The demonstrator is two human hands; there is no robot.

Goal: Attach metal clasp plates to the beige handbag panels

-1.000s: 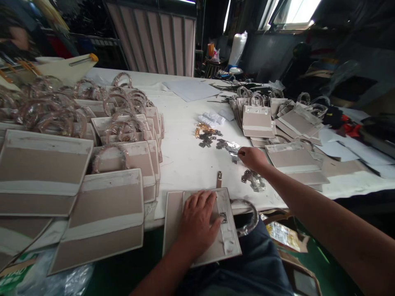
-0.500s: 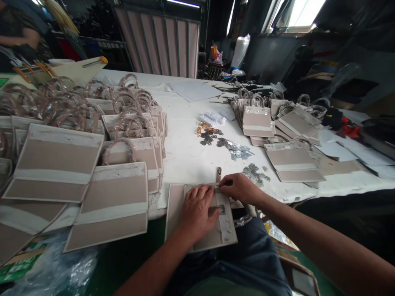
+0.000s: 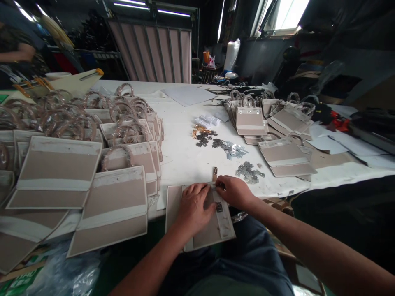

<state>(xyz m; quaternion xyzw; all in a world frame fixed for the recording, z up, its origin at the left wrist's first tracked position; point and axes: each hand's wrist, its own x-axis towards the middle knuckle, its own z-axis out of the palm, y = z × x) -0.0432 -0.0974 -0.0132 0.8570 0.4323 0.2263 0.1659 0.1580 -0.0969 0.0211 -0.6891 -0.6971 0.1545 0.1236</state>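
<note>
A beige handbag panel [image 3: 205, 234] lies across the table's front edge and my lap, with a whitish strip along its right side. My left hand [image 3: 195, 205] rests flat on it, fingers spread, the thumb by a small dark metal plate [image 3: 219, 207] on the strip. Near the panel's far right corner, my right hand [image 3: 234, 192] has its fingertips pinched together; what they hold is too small or hidden to make out. A narrow strap with metal hardware [image 3: 215, 173] sticks out beyond the far edge. Part of a plastic-wrapped handle [image 3: 239, 217] shows at the right.
Stacked beige handbags [image 3: 115, 201] with wrapped handles crowd the left; more bags [image 3: 250, 119] stand at the right. Between them lie gold fittings [image 3: 200, 131], dark and silver metal plates [image 3: 236, 150] and a grey pile of plates [image 3: 249, 172]. Another person's arm [image 3: 21, 53] shows far left.
My view has tilted and turned slightly. My right fingers are curled in more at the panel's corner, while my left hand stays flat on the panel.
</note>
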